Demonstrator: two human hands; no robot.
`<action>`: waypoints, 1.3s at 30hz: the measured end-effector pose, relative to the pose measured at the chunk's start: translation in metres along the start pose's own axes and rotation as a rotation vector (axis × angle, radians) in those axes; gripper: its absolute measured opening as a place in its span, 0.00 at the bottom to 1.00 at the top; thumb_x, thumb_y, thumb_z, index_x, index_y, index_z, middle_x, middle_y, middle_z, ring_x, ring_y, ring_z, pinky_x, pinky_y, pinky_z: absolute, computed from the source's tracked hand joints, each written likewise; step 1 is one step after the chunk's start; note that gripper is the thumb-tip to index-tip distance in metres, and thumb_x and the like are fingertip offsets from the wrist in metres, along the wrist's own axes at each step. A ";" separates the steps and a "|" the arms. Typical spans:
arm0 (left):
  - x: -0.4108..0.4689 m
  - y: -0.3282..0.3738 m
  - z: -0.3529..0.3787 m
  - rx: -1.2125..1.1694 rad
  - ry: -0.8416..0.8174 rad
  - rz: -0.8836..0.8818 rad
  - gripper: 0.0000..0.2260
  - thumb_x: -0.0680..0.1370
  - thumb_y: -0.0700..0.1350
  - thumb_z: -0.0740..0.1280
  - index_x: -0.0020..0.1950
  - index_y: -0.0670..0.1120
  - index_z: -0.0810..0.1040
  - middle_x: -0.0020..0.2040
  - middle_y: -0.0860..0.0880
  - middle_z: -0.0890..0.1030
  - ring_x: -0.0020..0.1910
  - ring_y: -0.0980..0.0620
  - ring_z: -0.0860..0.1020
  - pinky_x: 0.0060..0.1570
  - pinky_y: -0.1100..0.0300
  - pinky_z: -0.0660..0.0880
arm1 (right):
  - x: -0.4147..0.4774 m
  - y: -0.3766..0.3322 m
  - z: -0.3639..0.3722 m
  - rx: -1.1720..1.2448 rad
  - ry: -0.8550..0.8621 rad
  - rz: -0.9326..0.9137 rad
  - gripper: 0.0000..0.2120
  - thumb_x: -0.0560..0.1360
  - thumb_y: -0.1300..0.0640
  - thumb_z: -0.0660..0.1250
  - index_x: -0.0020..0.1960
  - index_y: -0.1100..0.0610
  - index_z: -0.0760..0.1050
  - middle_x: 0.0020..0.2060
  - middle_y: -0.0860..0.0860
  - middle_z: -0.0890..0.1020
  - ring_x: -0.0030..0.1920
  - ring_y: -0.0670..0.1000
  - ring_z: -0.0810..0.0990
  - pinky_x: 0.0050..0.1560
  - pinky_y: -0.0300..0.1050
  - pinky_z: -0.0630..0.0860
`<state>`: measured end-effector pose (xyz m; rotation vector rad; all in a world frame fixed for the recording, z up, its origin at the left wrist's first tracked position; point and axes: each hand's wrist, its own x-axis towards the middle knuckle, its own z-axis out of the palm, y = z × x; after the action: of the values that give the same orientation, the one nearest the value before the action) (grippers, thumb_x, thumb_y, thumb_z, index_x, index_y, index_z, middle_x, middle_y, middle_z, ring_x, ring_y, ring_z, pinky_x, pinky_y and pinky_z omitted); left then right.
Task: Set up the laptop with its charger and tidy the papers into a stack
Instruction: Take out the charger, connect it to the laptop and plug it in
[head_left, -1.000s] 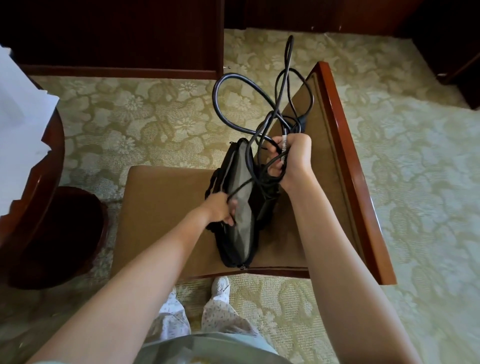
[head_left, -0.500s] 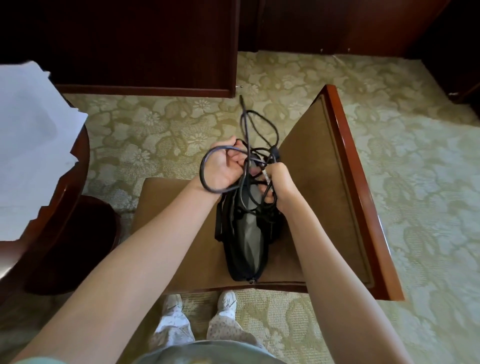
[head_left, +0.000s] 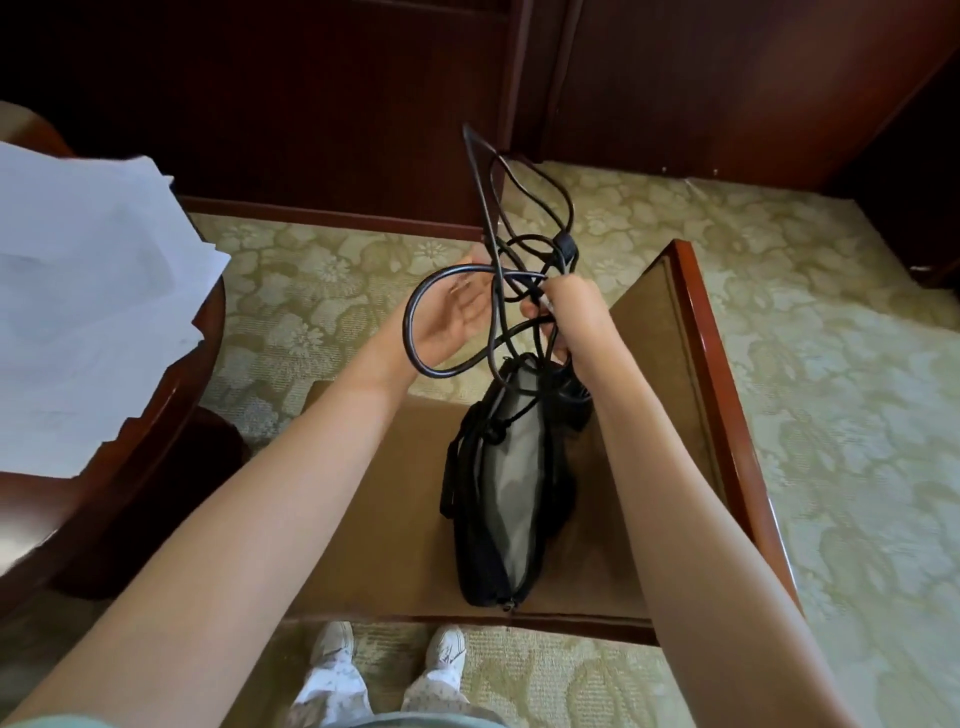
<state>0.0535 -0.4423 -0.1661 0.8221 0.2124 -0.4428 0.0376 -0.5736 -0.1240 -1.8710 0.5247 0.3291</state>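
Charger cable (head_left: 565, 249) was a tangle, bunched inside the curled fingers of the right hand (head_left: 563, 312), with loops rising above them. Left hand (head_left: 457, 317) lay palm up, fingers straight, one loop hanging round the palm. Black bag (head_left: 514, 483) stood below the right fingers on the chair seat (head_left: 389, 519). Papers (head_left: 88, 291) lay well left of the fingers.

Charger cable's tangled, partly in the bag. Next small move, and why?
Probably raise the right hand higher to draw the charger cable clear of the black bag: it grips the tangled bundle, yet one strand runs down into the bag's open top. The left hand is open inside a loop, free to untangle afterwards.
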 end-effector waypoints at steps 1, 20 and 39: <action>0.000 0.001 -0.009 0.022 0.035 0.005 0.11 0.82 0.43 0.55 0.42 0.46 0.73 0.31 0.53 0.80 0.30 0.59 0.80 0.37 0.68 0.77 | -0.001 -0.008 0.004 -0.003 0.001 0.019 0.15 0.76 0.62 0.54 0.31 0.56 0.67 0.16 0.47 0.69 0.14 0.44 0.63 0.17 0.35 0.59; -0.139 0.092 -0.143 0.492 0.241 0.185 0.08 0.77 0.50 0.63 0.54 0.52 0.76 0.52 0.52 0.80 0.55 0.53 0.77 0.64 0.49 0.68 | -0.077 -0.121 0.214 -0.068 -0.438 -0.164 0.07 0.80 0.61 0.53 0.45 0.59 0.67 0.35 0.52 0.71 0.28 0.48 0.65 0.23 0.41 0.66; -0.303 0.191 -0.334 0.696 0.673 0.463 0.09 0.80 0.43 0.60 0.41 0.45 0.75 0.24 0.55 0.68 0.20 0.60 0.65 0.26 0.66 0.60 | -0.177 -0.151 0.461 -0.249 -0.566 -0.456 0.06 0.67 0.65 0.58 0.34 0.61 0.72 0.27 0.52 0.72 0.28 0.51 0.66 0.28 0.42 0.60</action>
<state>-0.1322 0.0105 -0.1563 1.6503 0.4881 0.2399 -0.0270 -0.0631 -0.0807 -1.9554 -0.3362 0.6064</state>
